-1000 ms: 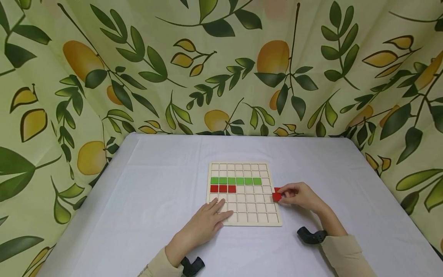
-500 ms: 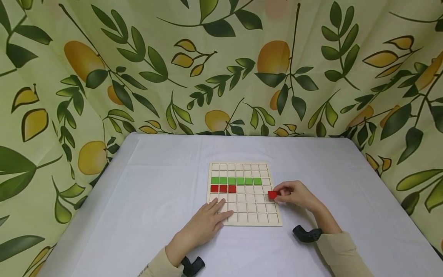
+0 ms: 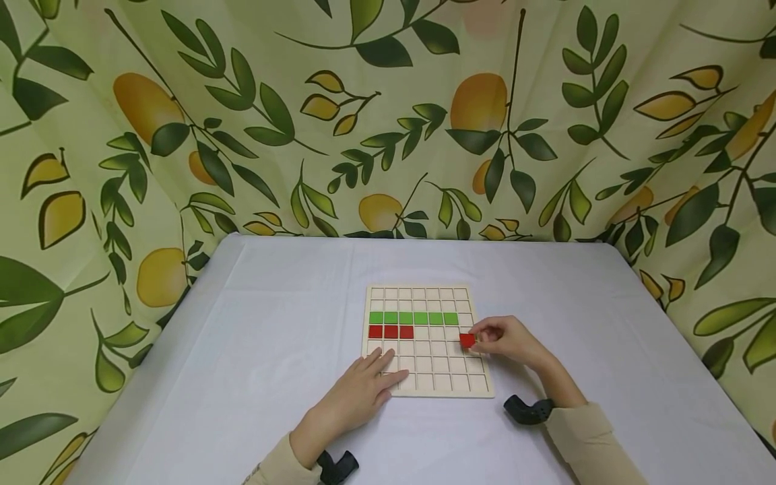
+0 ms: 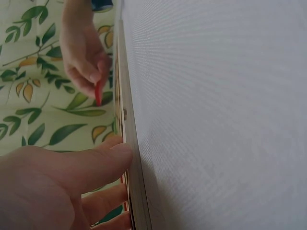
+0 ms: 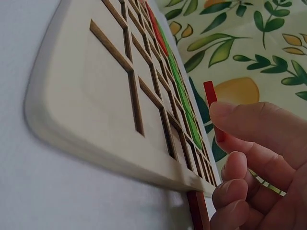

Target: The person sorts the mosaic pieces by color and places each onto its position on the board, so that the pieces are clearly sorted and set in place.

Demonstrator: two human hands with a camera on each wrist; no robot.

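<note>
A pale wooden grid board (image 3: 442, 365) lies flat on the table. One row holds several green tiles (image 3: 421, 318); in the row nearer me, at the left, sit three red tiles (image 3: 391, 331). My left hand (image 3: 354, 392) rests on the board's near left corner, fingers spread and straight. Between thumb and fingertips, my right hand (image 3: 508, 340) pinches a thin red tile (image 3: 467, 341) over the board's right side; the right wrist view shows this tile (image 5: 210, 93) raised clear of the grid. Another red piece (image 5: 197, 211) lies beside the board's edge there, hidden by the hand in the head view.
A white cloth (image 3: 254, 337) covers the table, whose far edge meets a leaf-and-fruit patterned curtain (image 3: 388, 135). Black curved devices sit at both wrists, the right one (image 3: 527, 409) and the left one (image 3: 338, 467).
My right hand has moved left with the red tile, from beside the board's right edge to over its right side. My left hand has stayed in place.
</note>
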